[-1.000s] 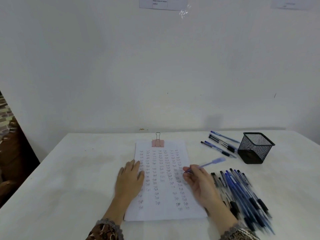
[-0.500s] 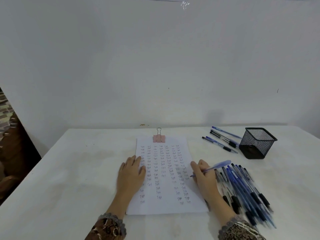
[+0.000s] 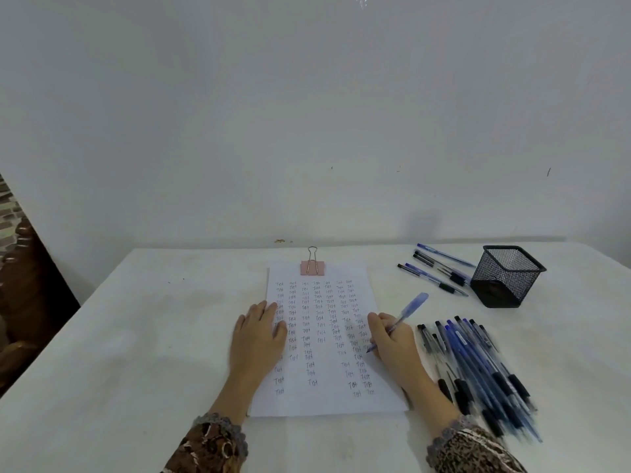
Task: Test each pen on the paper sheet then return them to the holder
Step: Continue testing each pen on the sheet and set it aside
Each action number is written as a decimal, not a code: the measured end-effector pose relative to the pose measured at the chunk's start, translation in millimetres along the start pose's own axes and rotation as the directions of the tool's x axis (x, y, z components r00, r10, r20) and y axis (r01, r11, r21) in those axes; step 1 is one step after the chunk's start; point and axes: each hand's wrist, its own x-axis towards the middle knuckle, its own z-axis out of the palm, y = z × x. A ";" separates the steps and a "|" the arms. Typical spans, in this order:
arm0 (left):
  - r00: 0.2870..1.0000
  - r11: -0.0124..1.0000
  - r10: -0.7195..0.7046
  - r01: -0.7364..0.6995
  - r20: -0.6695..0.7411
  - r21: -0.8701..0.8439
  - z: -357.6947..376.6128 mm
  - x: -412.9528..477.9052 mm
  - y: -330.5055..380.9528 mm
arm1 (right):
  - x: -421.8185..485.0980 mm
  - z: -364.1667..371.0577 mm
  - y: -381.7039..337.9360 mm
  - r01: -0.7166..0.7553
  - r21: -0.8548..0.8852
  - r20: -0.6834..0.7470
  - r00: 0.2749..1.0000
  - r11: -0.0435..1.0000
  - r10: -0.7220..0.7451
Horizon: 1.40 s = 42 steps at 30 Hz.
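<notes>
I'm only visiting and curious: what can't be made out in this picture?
Head view, the only one:
1. The pile of pens: blurred, so uncountable.
2. Writing under the left hand, which covers that part of the paper sheet.
3. Floor of the holder, behind its solid base.
4. The held pen: its grip is wrapped by the right hand.

Pen pile R of paper sheet: motion-blurred, esp. near ends; count not poss. Held pen: cap end smeared, mid barrel hidden inside right hand, grip fingers unseen. Left hand covers sheet's L edge. Written marks too small to read for sure. Holder: inside can't be made out thru mesh. Left sleeve & right sleeve cut by btm edge; brown object cut by L edge.
</notes>
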 end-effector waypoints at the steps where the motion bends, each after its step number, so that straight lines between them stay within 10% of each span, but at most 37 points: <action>1: 1.000 1.000 0.003 -0.003 0.001 -0.002 -0.4 -0.3 0.1 | 0.6 -0.2 0.2 -0.008 -0.006 -0.020 1.000 1.000 0.007; 42: 1.000 0.999 0.026 -0.026 -0.002 0.029 -2.3 -0.3 -2.0 | 2.1 -0.9 2.5 0.045 -0.097 -0.087 0.995 0.994 -0.054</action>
